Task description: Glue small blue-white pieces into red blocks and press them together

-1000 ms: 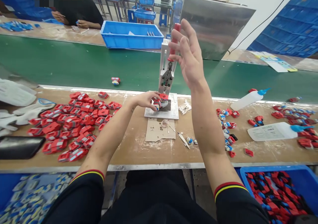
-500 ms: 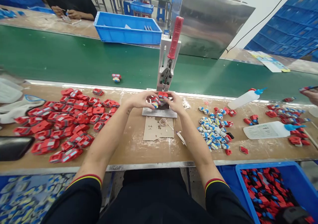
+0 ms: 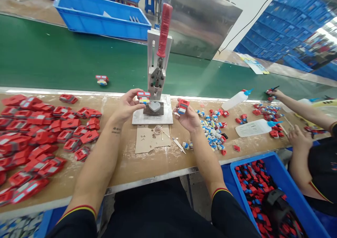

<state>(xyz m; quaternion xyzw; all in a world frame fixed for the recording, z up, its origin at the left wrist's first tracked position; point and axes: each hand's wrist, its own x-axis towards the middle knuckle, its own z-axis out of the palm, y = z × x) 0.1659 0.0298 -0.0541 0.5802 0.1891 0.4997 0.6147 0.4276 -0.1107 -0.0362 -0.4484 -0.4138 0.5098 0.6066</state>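
Observation:
Between the fingertips of my left hand (image 3: 127, 106) is a small red, white, yellow and blue toy part (image 3: 143, 97), held just left of the press. My right hand (image 3: 190, 119) grips a red-and-white toy part (image 3: 183, 105) to the right of the press base. The hand press (image 3: 156, 72) stands upright in the middle, its red handle (image 3: 165, 29) pointing up. A grey heart-shaped block (image 3: 154, 106) shows on the dark fixture at its foot. A piece of cardboard (image 3: 142, 143) with a rubber band and sticks lies in front.
Red toy shells (image 3: 39, 132) are heaped at the left. White-and-blue pieces (image 3: 214, 136) and glue bottles (image 3: 254, 128) lie at the right. A similar part (image 3: 101, 79) sits on the green belt (image 3: 65, 58). Low right, a blue bin (image 3: 234, 176) stands near a co-worker's arm (image 3: 302, 111).
My hands have moved apart from in front of the press, each with a toy part, uncovering the heart-shaped block. The view has swung right, bringing more of the co-worker into sight.

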